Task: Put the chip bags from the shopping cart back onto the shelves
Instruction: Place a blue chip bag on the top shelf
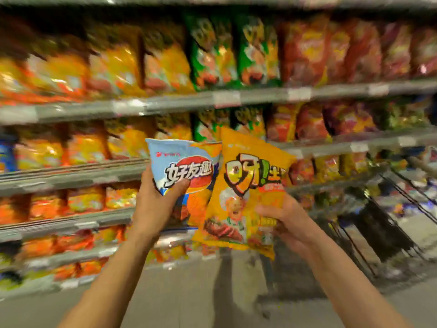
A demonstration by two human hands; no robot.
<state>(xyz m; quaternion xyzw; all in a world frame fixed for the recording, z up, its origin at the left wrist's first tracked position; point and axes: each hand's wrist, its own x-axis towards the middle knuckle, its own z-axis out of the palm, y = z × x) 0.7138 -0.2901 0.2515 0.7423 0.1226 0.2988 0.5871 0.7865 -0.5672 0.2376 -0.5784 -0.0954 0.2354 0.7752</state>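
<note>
Bags (182,171) (246,185) upright (tops up), hand-held

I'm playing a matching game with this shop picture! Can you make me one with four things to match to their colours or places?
Things:
1. Bag in the left hand
2. Bag in the right hand
3. Bags at the middle of the top shelf
4. Shopping cart

Matches:
A. green
B. yellow-orange
C. far right, beside the shelves
D. light blue

Pairs:
1-D: the light blue chip bag
2-B: the yellow-orange chip bag
3-A: the green bags
4-C: the shopping cart
</note>
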